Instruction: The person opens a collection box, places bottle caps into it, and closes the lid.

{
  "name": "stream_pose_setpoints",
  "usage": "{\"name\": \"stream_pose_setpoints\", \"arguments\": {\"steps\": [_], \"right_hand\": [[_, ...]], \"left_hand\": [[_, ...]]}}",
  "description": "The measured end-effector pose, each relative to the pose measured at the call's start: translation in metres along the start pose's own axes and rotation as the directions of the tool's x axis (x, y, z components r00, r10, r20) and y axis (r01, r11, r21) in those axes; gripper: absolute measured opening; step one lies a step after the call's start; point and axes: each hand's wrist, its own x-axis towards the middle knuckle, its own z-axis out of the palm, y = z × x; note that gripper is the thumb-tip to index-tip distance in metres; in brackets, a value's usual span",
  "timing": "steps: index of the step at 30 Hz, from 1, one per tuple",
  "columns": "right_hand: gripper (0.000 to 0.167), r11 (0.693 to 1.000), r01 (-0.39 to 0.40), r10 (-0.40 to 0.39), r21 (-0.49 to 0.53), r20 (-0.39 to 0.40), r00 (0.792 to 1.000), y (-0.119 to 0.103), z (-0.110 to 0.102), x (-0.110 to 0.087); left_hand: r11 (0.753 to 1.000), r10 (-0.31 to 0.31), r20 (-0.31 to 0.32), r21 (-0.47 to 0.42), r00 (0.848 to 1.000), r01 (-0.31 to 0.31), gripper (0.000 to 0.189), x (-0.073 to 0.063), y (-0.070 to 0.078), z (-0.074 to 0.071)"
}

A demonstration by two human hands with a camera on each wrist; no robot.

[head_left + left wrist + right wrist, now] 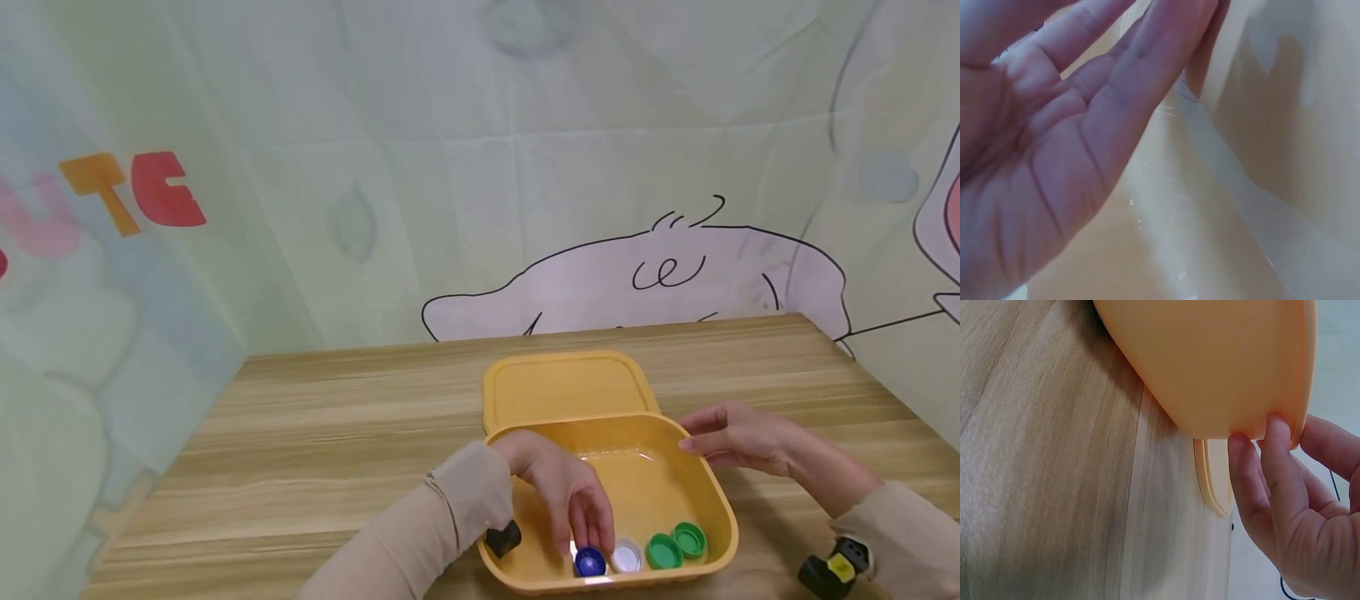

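Observation:
A yellow plastic box (723, 533) stands on the wooden table, its near side holding a row of bottle caps: a blue cap (590, 562), a white cap (627, 556) and two green caps (664, 551). My left hand (558, 487) reaches down into the box, thumb and fingers at the blue cap. Its fingertips are out of sight in the left wrist view, so whether they pinch the cap cannot be told. At the far right corner, my right hand (1297, 506) holds the rim of the box between thumb and fingers.
Behind the box lies a yellow lid (566, 387), flat on the table (337, 425). A cartoon-printed cloth (375, 208) hangs behind and beside the table. A black wrist device (836, 571) is on the right sleeve.

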Motion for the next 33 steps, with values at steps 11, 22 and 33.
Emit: {"name": "stream_pose_setpoints", "arguments": {"steps": [11, 22, 33], "right_hand": [[0.047, 1.0, 0.007, -0.007, 0.008, 0.001, 1.0, 0.0, 0.001, 0.0], [0.047, 1.0, 0.012, -0.012, 0.008, 0.009, 1.0, 0.0, 0.001, -0.001], [0.047, 1.0, 0.005, -0.005, 0.001, -0.003, 1.0, 0.0, 0.001, 0.0]], "left_hand": [[0.993, 0.049, -0.125, 0.117, 0.991, -0.034, 0.04, -0.007, 0.007, -0.001], [0.984, 0.11, -0.152, 0.159, 0.982, -0.086, 0.038, -0.014, 0.013, -0.002], [0.962, 0.173, -0.233, 0.247, 0.957, -0.114, 0.037, -0.036, 0.018, 0.0]]}}
